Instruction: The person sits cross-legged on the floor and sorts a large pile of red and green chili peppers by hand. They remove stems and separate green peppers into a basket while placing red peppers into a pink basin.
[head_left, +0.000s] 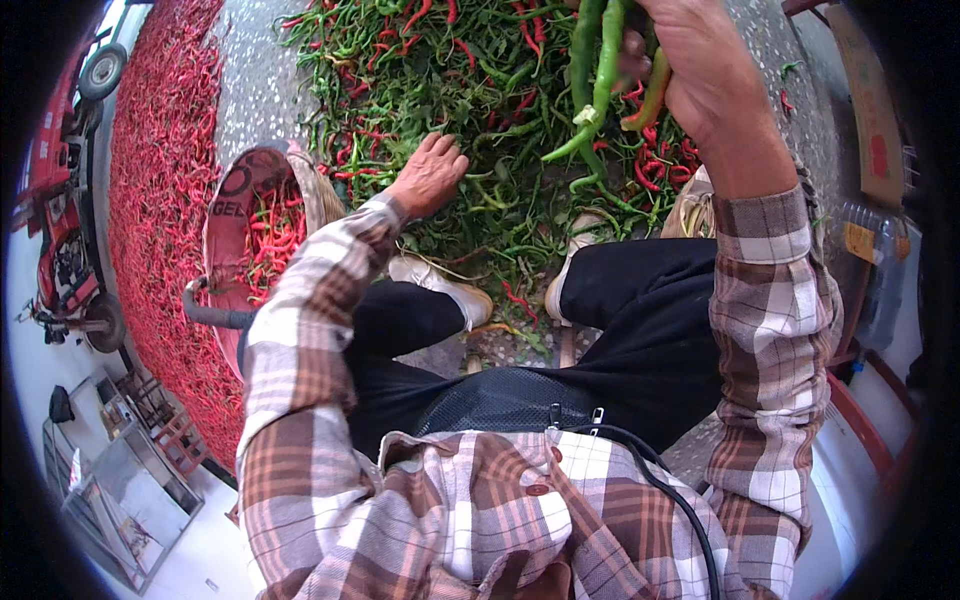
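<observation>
My right hand (694, 71), raised at the upper right, is closed around several long green chili peppers (609, 67) and one orange-green pepper (654, 94). My left hand (431, 174) rests palm down on the pile of green and red chilies with leaves (480, 105); whether its fingertips grip anything is hidden. Left of that hand, a reddish basket (229, 195) with a dark handle holds red chilies (274, 236). A cluster of red chilies (664, 161) lies in the pile below my right hand.
A wide band of red chilies (161, 225) covers the floor at the left. Beyond it stand a red three-wheeled vehicle (56, 247) and metal frames (127, 495). At the right are a cardboard box (870, 112) and a clear plastic container (885, 277). My shoes (454, 292) touch the pile's near edge.
</observation>
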